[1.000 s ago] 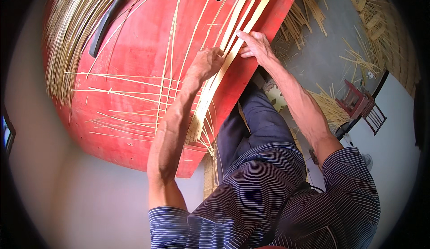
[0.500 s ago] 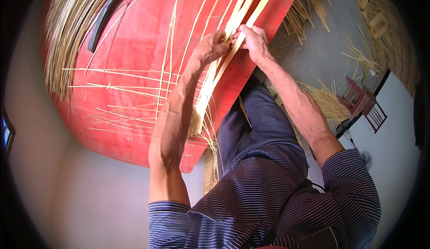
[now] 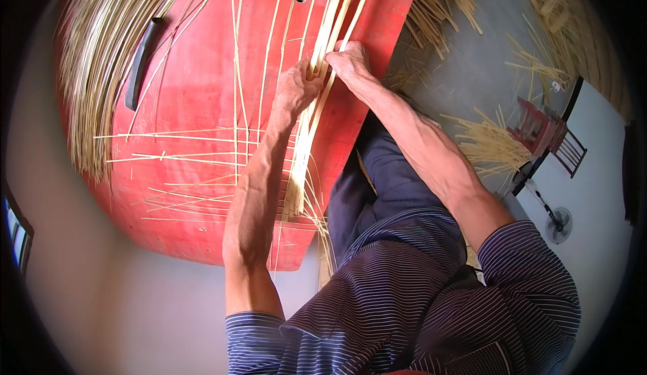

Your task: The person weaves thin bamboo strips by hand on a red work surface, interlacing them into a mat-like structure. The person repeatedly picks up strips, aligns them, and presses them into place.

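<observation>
Pale split-bamboo strips (image 3: 340, 4) run lengthwise along the right part of a red tabletop (image 3: 202, 71). Their near ends form a woven band (image 3: 296, 186). My left hand (image 3: 298, 86) is closed at the left side of the strips, its fingertips pressed on them. Just beyond it, to the right, my right hand (image 3: 349, 59) has curled fingers closed on the strips, near the separate right-hand one. The fingertips of both hands are partly hidden. Thin loose bamboo slivers (image 3: 182, 157) lie crosswise left of my left forearm.
A thick bundle of thin bamboo splints (image 3: 94, 71) covers the table's far left, with a dark curved-handled tool (image 3: 143, 65) beside it. On the grey floor at right are bamboo scraps (image 3: 492, 142), a small reddish wooden stool (image 3: 539, 129) and a fan (image 3: 558, 225).
The head view has shifted, so the table appears lower and further left. My right hand sits a little farther up the strips relative to my left. Both hands stay closed.
</observation>
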The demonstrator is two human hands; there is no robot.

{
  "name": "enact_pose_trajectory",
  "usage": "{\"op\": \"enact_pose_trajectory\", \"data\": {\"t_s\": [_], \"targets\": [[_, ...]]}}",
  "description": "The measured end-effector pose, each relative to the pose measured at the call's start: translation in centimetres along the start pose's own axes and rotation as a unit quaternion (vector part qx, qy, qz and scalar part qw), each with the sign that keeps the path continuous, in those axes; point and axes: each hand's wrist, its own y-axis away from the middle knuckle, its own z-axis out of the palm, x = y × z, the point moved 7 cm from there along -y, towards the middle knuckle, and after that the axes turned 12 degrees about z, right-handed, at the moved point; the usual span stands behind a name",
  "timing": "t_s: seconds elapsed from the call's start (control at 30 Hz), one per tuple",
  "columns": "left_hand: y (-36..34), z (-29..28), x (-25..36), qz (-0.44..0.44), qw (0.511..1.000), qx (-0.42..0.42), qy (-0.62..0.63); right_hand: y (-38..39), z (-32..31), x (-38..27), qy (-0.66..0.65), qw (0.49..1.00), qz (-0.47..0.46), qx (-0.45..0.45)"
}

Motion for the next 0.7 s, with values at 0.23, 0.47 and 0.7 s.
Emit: {"op": "enact_pose_trajectory", "data": {"t_s": [0.23, 0.47, 0.7], "targets": [[-0.1, -0.2, -0.5, 0.059, 0.997, 0.026, -0.04, -0.4, 0.8, 0.0, -0.014, 0.999, 0.031, 0.009], [-0.2, 0.3, -1.1, 0.038, 0.999, 0.02, -0.026, 0.3, 0.6, 1.2, -0.079, 0.996, -0.012, -0.034], [-0.7, -0.2, -2.1, 0.039, 0.997, 0.036, -0.061, 1.1, 0.8, 0.8, -0.2, 0.966, -0.112, -0.119]]}}
